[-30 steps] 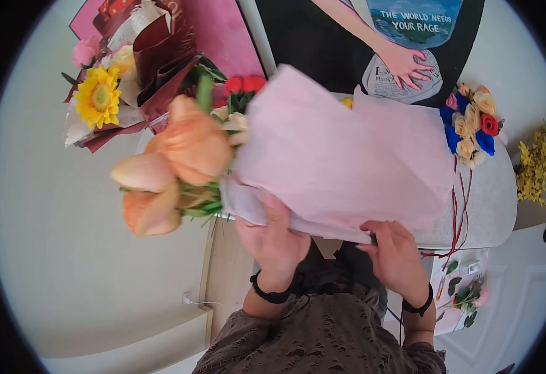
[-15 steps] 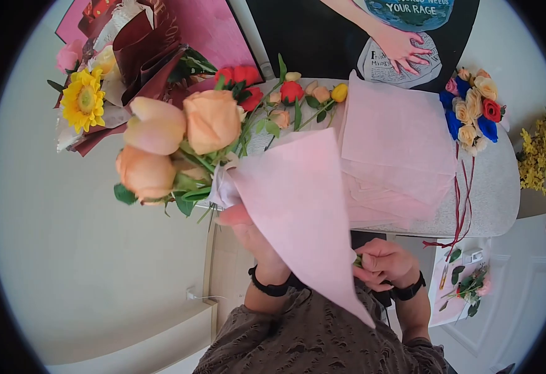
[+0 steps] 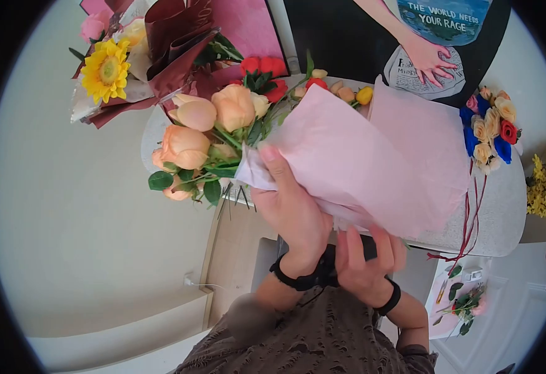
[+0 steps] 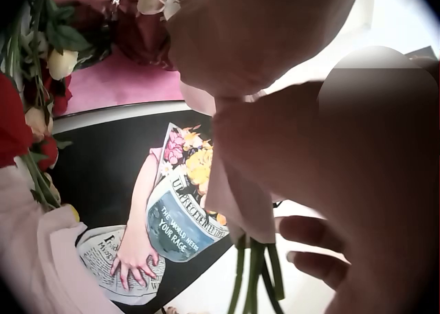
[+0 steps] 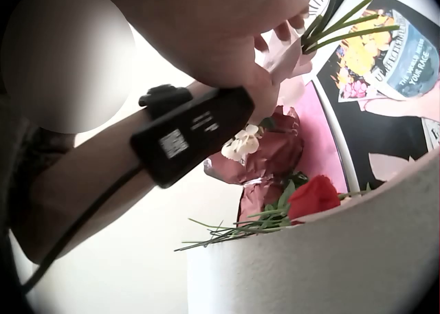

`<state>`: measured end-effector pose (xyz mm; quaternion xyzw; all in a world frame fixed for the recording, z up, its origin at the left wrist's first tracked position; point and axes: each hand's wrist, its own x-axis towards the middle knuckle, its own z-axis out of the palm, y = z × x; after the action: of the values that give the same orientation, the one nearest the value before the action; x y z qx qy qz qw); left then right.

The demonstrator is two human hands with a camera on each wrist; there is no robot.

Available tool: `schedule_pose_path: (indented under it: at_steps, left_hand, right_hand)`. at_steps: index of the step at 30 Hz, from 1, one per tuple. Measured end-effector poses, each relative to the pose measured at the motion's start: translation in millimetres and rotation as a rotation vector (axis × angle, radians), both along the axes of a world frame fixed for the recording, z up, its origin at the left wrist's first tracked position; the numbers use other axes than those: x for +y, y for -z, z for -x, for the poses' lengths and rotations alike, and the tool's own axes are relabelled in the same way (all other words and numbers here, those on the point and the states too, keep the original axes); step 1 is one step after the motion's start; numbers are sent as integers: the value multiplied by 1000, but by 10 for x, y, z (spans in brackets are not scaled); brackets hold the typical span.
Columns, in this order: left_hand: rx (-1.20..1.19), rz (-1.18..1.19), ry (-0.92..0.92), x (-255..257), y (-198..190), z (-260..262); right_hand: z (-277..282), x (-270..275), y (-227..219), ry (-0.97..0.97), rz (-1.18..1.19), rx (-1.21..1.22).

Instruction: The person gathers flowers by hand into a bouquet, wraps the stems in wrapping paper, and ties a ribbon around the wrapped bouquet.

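We find the left hand (image 3: 292, 209) clasping pink paper (image 3: 373, 165) round the roses (image 3: 207, 134) at ten o'clock, bunching stems, right hand (image 3: 368, 258) pinching its lower edge taut.

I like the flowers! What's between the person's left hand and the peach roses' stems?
Pink wrapping paper: in the head view the left hand grips the peach roses through it.

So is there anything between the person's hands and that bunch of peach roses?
Only the pink wrapping paper. The left hand grips the peach roses through the paper, just below the blooms. The right hand sits at the paper's lower end, where the stems stick out by its fingers.
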<state>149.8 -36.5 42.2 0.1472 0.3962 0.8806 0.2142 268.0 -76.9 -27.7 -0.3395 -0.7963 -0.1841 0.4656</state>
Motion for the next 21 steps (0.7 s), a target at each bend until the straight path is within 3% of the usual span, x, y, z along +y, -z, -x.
schedule_pose_path:
  at_steps: [3,10,13,15,16,18,19,21]
  left_hand:
    - [-102,12,120,-47,-49,43]
    - [-76,-26,277,-82,16,115]
    - [-46,-92,400,-133,103,176]
    - [122,-105,462,-153,174,231]
    - [118,-100,463,-159,187,230]
    - [-55,-312,536,-159,191,235]
    - [-56,-310,534,-151,256,316]
    - [11,-572,848,-124,348,510]
  right_hand:
    - [9,197,-61,-11,45,-84]
    - [-123,271,-191,-36,86,-152]
    - [-162,262,-209,-46,243,-173]
    - [-210,293,-243,-202,548,-90]
    - [-236,303,-280,-201,554,-92]
    - [-288,340,-387,-485,891,64]
    - [-309,388,-449,-486,893,63]
    - [-355,483,-539,-724,1263,31]
